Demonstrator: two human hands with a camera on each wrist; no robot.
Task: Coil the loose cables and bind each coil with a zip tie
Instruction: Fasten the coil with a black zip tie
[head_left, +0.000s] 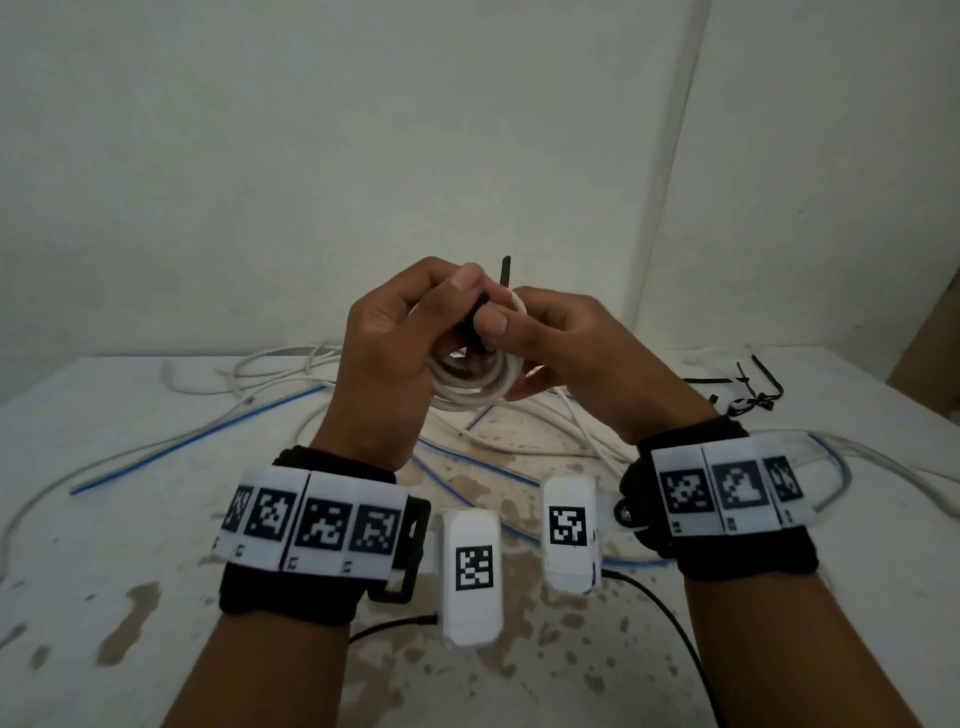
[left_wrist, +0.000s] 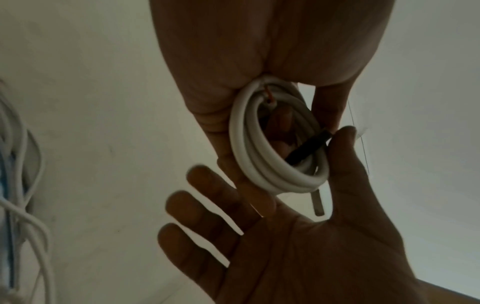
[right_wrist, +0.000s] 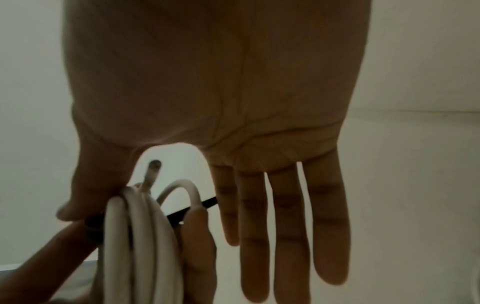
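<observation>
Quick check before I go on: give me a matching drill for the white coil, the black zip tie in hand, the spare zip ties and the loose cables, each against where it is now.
Things:
1. white coil
2. black zip tie
3. spare zip ties
4. loose cables

Places:
A. on the table, far right
B. held up between both hands
C. spread over the table, under the hands
D. pinched at the coil's top

Pairs: 1-B, 2-D, 3-A, 4-C

White cable coil (head_left: 475, 382) w/ black zip tie (head_left: 505, 273); loose cables on table (head_left: 104, 519) white & blue, table white w/ brown stains; wristbands (head_left: 311, 525) black w/ b&w square markers.
</observation>
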